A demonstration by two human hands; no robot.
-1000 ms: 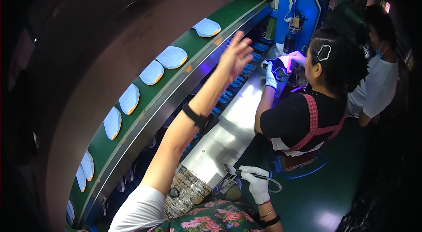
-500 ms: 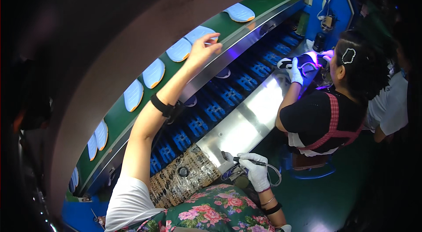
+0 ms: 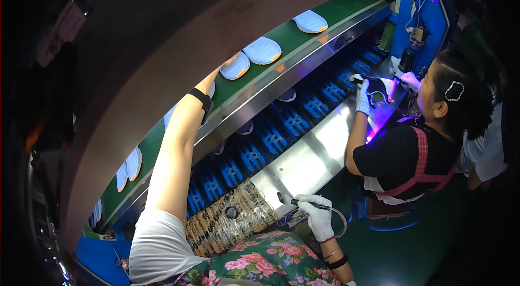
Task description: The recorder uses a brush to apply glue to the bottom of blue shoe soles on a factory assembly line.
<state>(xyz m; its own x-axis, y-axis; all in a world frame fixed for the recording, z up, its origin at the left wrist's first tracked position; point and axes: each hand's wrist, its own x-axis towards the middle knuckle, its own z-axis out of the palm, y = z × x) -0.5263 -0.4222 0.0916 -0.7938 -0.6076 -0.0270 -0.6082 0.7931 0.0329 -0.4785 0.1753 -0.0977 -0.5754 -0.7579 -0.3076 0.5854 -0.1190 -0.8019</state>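
Observation:
My bare left hand [image 3: 210, 81] reaches across a green conveyor belt [image 3: 287, 50], its fingers mostly hidden behind a dark overhanging cover. Close to it lies a light-blue shoe sole [image 3: 235, 67] with an orange tip. A second blue sole [image 3: 262, 51] rests just to the right, and another sole [image 3: 310, 21] lies farther along. Low in the view, my gloved right hand [image 3: 317, 215] is closed round the black handle of a brush [image 3: 285, 198]. A grey tube runs from the handle's rear end, looping beside the wrist.
The dark cover [image 3: 162, 37] curves over the belt's far side. Below the belt is a rack [image 3: 273, 140] with blue supports and a few shoes. Nearer are a metal shelf [image 3: 309, 161] and a taped cardboard piece [image 3: 227, 221]. A co-worker [image 3: 401, 150] handles a shoe upper at right.
My left hand has gone from above the soles to farther left, in under the cover. The right hand keeps the brush, nearly in place. The view has shifted slightly.

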